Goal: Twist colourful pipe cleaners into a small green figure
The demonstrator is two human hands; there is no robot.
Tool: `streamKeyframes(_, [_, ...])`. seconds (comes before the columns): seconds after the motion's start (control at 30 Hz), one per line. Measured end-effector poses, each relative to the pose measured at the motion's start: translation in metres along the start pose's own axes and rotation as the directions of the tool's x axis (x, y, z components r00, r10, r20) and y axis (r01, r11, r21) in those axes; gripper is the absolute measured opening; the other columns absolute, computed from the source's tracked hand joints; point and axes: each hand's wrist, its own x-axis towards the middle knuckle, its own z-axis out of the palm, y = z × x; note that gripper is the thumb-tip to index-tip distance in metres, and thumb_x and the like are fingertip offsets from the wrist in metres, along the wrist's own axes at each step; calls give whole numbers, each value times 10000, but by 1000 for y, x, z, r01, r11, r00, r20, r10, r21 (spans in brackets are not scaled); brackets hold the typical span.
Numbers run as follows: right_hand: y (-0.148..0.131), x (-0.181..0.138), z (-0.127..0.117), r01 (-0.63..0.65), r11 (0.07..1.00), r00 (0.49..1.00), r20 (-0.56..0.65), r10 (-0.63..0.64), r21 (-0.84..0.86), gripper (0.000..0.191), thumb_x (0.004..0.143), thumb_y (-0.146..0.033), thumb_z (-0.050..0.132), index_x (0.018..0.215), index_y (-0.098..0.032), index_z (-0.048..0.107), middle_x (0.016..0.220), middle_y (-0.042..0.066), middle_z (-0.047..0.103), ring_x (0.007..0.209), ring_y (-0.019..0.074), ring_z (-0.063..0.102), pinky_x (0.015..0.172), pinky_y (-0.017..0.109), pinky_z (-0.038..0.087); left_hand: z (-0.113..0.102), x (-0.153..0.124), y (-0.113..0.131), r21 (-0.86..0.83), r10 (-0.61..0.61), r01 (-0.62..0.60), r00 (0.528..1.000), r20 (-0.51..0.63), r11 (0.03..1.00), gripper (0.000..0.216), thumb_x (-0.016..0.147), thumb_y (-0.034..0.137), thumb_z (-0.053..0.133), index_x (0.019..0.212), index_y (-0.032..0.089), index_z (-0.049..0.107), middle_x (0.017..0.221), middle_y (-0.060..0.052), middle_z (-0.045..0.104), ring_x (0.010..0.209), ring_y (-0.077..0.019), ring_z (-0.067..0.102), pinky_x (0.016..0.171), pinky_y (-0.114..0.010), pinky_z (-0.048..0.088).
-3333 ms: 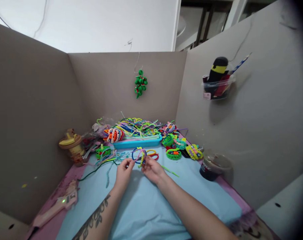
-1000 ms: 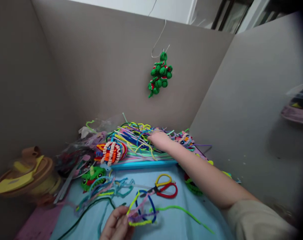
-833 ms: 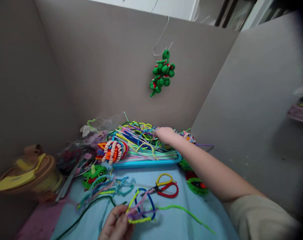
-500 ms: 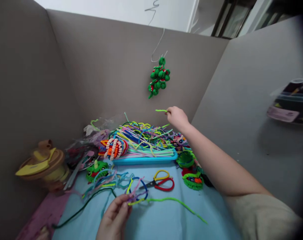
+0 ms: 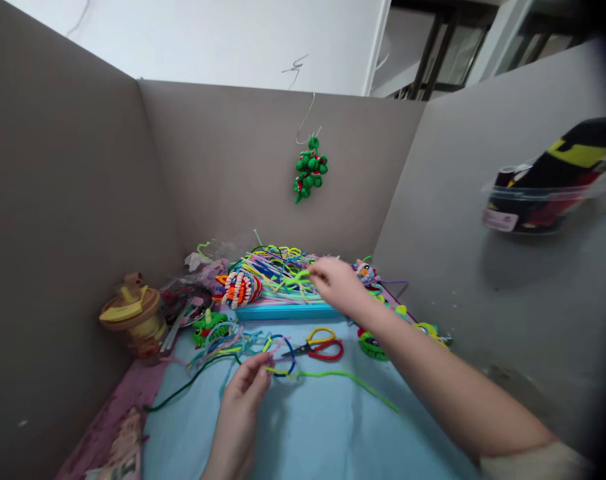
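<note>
My left hand (image 5: 245, 393) pinches a small ring of twisted pipe cleaners (image 5: 293, 360), blue and yellow with pink and purple strands. A long lime-green pipe cleaner (image 5: 355, 380) trails right from the ring's lower edge. Above the blue tray (image 5: 287, 312), my right hand (image 5: 337, 285) has its fingers closed on a lime-green pipe cleaner (image 5: 299, 276). The hand and forearm hide the tray's right part. Scissors (image 5: 317, 348) with one yellow and one red handle lie just beyond the ring on the light-blue cloth (image 5: 317, 427).
Loose pipe cleaners (image 5: 277, 257) heap in the tray. An orange-and-white woven piece (image 5: 241, 289) and a green one (image 5: 210, 328) sit left of it. Green figures (image 5: 310, 170) hang from a wire at the back. A pouch (image 5: 525, 210) hangs on the right wall.
My right hand has come down from above the heap to the tray, its lime-green pipe cleaner now over the pile. The view has tilted up; my left hand still grips the ring.
</note>
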Motion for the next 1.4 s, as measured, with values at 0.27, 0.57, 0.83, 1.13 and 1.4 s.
streamKeyframes(0.27, [-69, -140, 56, -105, 937, 979, -133, 157, 333, 180, 810, -108, 449, 874, -195, 592, 826, 54, 624, 811, 166, 557, 736, 299, 446, 7, -4, -8, 198, 224, -251, 963, 150, 948, 456, 678, 345, 662, 1106, 209, 585, 1184, -93, 565, 1041, -212, 541, 852, -303, 454])
streamKeyframes(0.57, [-59, -147, 105, -75, 935, 972, -185, 146, 346, 187, 814, -116, 429, 879, -184, 591, 842, 61, 615, 824, 173, 543, 754, 328, 450, 9, -7, 3, 504, 497, -508, 851, 169, 699, 284, 643, 378, 663, 868, 208, 694, 980, -78, 651, 993, -242, 557, 902, -381, 416])
streamKeyframes(0.83, [-62, -146, 101, -69, 918, 978, -154, 140, 391, 197, 786, -97, 446, 866, -201, 592, 836, 56, 612, 829, 185, 555, 753, 328, 459, 12, -10, 12, 496, 492, -484, 861, 125, 721, 310, 604, 367, 698, 884, 236, 696, 990, -73, 651, 974, -245, 560, 811, -332, 449])
streamKeyframes(1.13, [-70, -141, 88, -86, 908, 980, -128, 151, 410, 159, 767, -82, 456, 790, -189, 572, 846, 46, 603, 846, 173, 542, 795, 318, 433, 13, -11, 15, 538, 501, -490, 854, 140, 685, 292, 604, 382, 694, 859, 240, 700, 952, -68, 663, 950, -245, 569, 846, -345, 441])
streamKeyframes(1.4, [-87, -158, 49, -118, 947, 992, 87, 96, 300, 101, 749, -117, 503, 776, -190, 567, 879, 30, 594, 855, 167, 502, 798, 296, 407, -11, -8, 8, 661, 720, -703, 598, 351, 261, 364, 789, 465, 447, 965, 221, 653, 995, -83, 619, 1007, -243, 526, 895, -362, 408])
